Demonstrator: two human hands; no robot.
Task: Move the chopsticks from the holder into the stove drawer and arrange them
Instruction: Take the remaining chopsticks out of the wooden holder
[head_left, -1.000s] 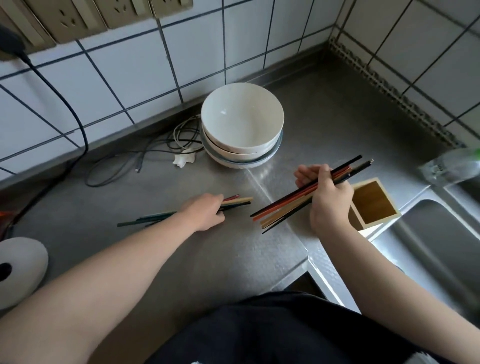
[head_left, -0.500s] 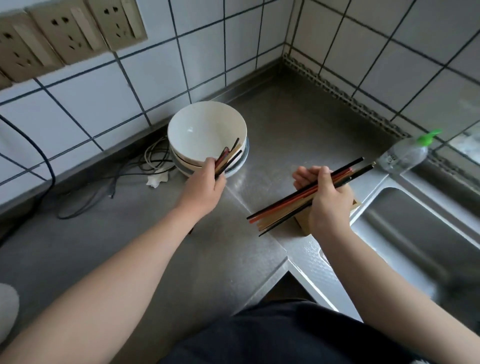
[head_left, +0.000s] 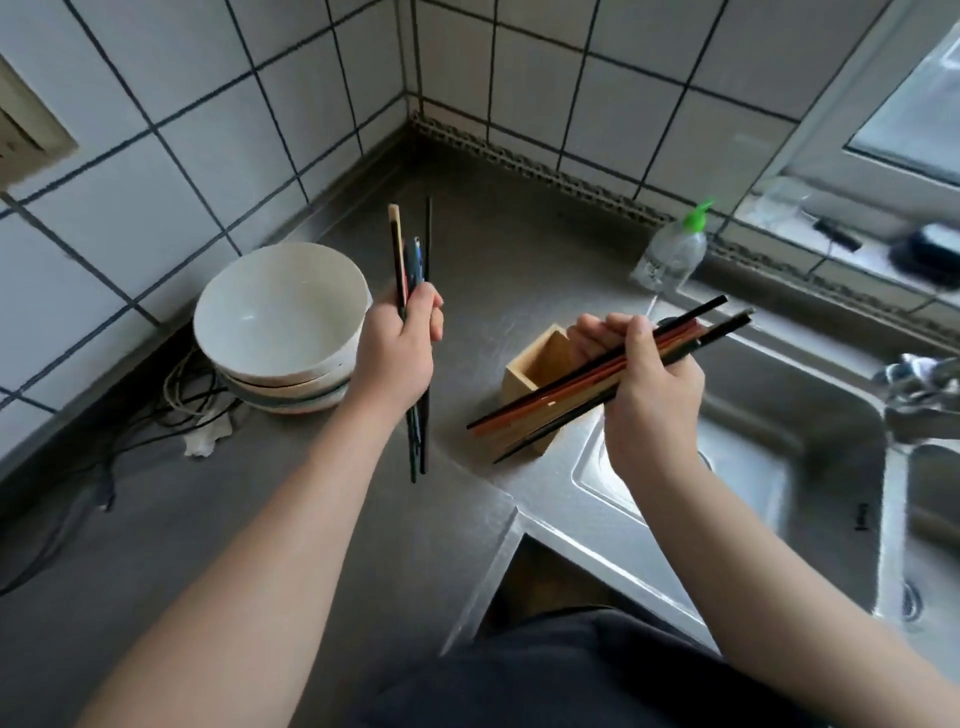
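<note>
We have every chopstick we can see off the counter and split between two fists. Our left hand is clamped on a small bundle whose long axis runs nearly straight from 12 to 6 o'clock, tips pointing down past the wrist toward the counter. Our right hand is closed on a bigger bundle lying from about 2 o'clock down to 8 o'clock, crossing just in front of the wooden holder. The holder stands between the hands, close under the right one, and looks empty, though part of it is hidden.

The two bundles are well apart and lie at an angle to each other. The stove drawer is nowhere in view, so we cannot say which hand is nearer to it. We judge the bundles need turning onto one common axis before they go in together.
</note>
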